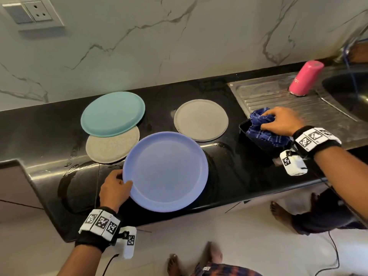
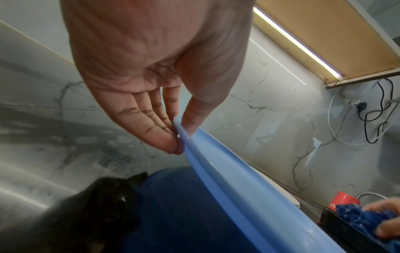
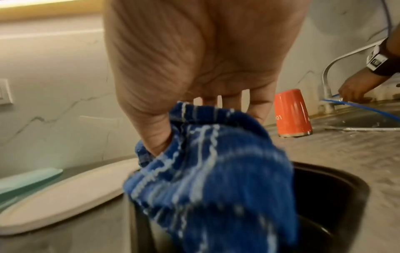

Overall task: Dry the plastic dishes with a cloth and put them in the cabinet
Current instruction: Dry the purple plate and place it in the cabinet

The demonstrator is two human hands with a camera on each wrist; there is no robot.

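Risk: blue plate (image 1: 166, 171) pinched at rim only, thumb above, fingers (image 2: 151, 130) beneath; slip likely on wet table (image 1: 229, 166), far edge possibly still resting there. Plate overhangs table's front edge.

Left hand (image 1: 114, 191): grip closed on plate's left rim.

Right hand (image 1: 282, 121): grip bunched round blue cloth (image 1: 264, 130), being lifted from black container (image 1: 244, 127); cloth could drag container.

We see a white marble-veined wall (image 1: 179, 46) with a socket plate (image 1: 33, 13), above a black counter (image 1: 229, 166); pale floor (image 1: 239, 246) lies below.
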